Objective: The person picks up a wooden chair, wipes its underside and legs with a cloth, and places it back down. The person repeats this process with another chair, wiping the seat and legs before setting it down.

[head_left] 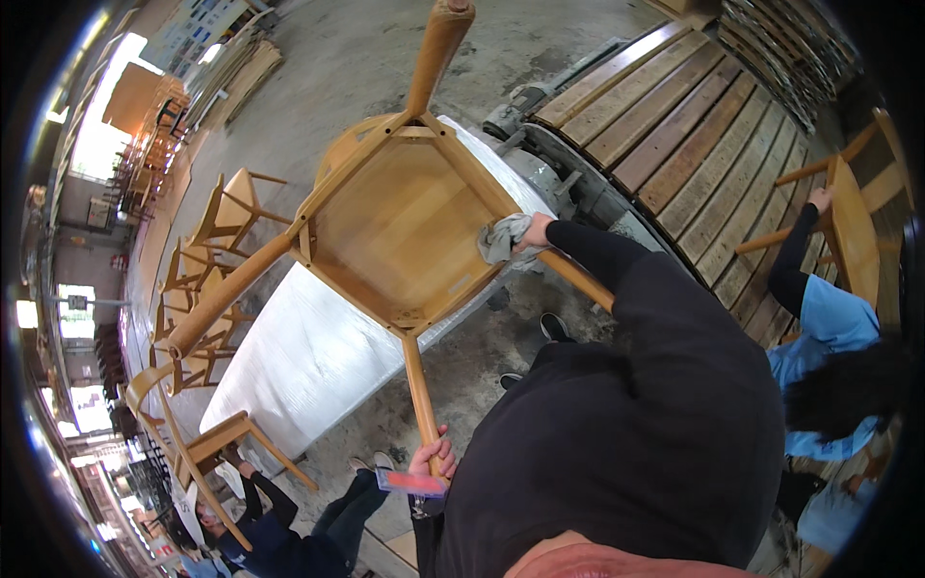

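Observation:
A wooden chair (385,226) is turned over in front of me, its seat underside facing up and its legs sticking out from the corners. My left hand (434,455) is wrapped around the near leg, low in the view. In my right hand (534,234) is a crumpled grey cloth (502,239), pressed against the seat frame at the right corner, where another leg joins. The chair is over a table wrapped in white plastic (313,352); whether it rests on it I cannot tell. A flat card with an orange-red patch (412,483) shows by my left wrist.
Wooden chairs (226,217) stand at the left. A slatted roller conveyor (665,125) runs along the right. At the lower left a person (289,525) handles a chair (207,443); at the right a person in light blue (829,318) holds another chair (853,226).

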